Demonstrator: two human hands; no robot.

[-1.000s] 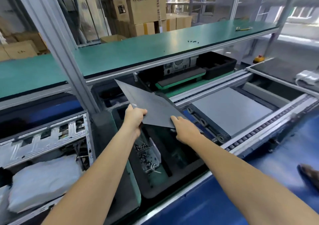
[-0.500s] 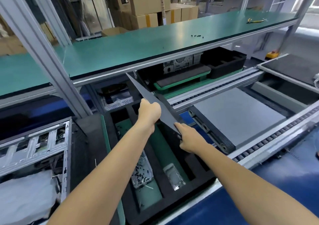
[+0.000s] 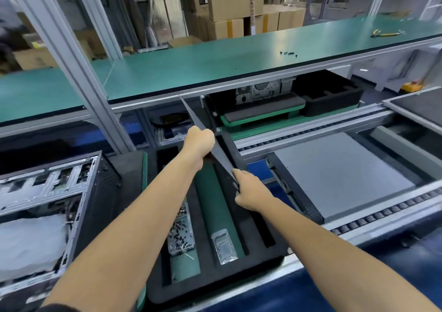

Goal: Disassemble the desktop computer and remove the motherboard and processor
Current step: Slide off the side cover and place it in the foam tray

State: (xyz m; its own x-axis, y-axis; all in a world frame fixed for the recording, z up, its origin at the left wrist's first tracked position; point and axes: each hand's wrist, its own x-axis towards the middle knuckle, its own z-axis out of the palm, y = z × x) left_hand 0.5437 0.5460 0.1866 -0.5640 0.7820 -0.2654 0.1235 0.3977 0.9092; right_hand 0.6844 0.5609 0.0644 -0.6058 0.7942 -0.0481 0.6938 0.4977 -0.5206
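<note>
Both hands clamped on the side panel point(image 3: 221, 154), left hand point(image 3: 199, 144) higher, right hand point(image 3: 248, 192) lower. Keep it edge-on, lower squarely into the foam tray point(image 3: 260, 254) slot.

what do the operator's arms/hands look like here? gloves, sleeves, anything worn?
Both hands bare: no gloves on the left hand or right hand. Forearms are bare too, with no watch, wrist strap or ring visible. The only clothing in view is a dark sleeve edge at the left arm's upper end, bottom of frame.
</note>
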